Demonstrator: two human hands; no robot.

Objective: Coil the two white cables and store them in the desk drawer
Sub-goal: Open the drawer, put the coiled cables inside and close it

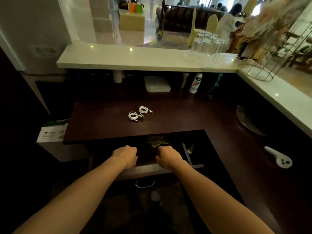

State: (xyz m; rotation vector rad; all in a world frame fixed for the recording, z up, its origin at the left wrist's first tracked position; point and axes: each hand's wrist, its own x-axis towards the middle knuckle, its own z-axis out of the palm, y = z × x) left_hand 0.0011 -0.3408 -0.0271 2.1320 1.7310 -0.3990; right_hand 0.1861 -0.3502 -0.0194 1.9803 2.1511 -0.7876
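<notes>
Nearest, both forearms reach forward over the open drawer (168, 168). The left hand (127, 156) and right hand (168, 157) are curled into loose fists, knuckles up, at the drawer's front edge; whether they grip it I cannot tell. Greenish packets (157, 141) lie at the drawer's back, half under the worktop (101, 125). Mid-worktop, well back from its front edge, two coiled white cables (141, 113) lie side by side, nothing between them and the drawer. A white handle-like object (280, 157) rests at the right. Along the back edge stand a white box (157, 84) and bottle (195, 83).
</notes>
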